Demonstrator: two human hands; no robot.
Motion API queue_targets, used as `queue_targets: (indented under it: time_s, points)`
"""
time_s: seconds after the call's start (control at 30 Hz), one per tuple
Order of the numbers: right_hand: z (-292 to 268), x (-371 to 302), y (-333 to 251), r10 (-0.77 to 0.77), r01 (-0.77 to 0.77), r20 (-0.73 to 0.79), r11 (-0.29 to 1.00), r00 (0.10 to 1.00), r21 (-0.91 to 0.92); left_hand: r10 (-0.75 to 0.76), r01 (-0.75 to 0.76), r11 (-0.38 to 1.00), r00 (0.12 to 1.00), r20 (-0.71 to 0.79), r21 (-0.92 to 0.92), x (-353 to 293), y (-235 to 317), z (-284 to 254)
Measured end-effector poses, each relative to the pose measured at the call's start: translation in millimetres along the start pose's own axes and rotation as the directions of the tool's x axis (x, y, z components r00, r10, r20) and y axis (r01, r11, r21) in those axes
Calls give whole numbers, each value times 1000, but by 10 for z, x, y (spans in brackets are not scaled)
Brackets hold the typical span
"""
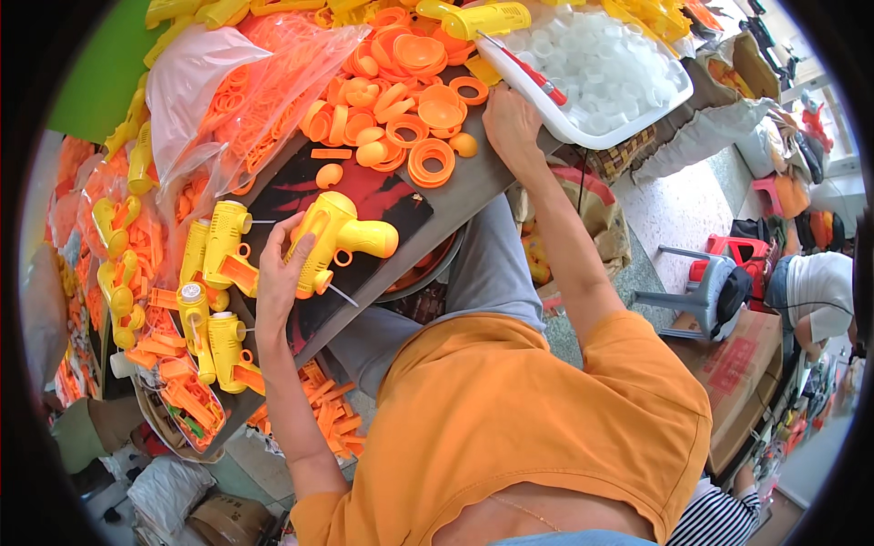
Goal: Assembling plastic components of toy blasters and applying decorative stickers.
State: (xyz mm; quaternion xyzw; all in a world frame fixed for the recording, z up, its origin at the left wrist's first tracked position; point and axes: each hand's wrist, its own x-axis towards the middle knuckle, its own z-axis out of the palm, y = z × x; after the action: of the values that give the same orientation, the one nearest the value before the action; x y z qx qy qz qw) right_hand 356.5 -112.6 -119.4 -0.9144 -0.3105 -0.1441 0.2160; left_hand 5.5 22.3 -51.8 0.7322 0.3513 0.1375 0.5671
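Left fingers (301, 249) pinch a yellow housing (320, 238); right fingers (499, 105), grip unclear, sit between rings (431, 180) and tray (596, 141).

One head-worn fisheye looks down; table (478, 173) near.

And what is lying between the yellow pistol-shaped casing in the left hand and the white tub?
In the head view: a dark mat, stacked orange rings, grey tabletop and, beside the tub, the right hand.
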Motion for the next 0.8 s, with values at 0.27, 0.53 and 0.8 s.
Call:
queue_targets:
  time_s: [0.27,0.53,0.8]
  points:
    - [-135,-85,-110,60,-63,25,983,998,173,471,-415,788,882,-12,455,324,634,330]
    - [-92,-91,2,-199,173,117,964,973,200,795,-790,162,459,396,591,1729,901,1612]
    - [-8,-77,86,-160,171,-88,976,983,137,652,-713,64,559,512,698,2138,658,1857]
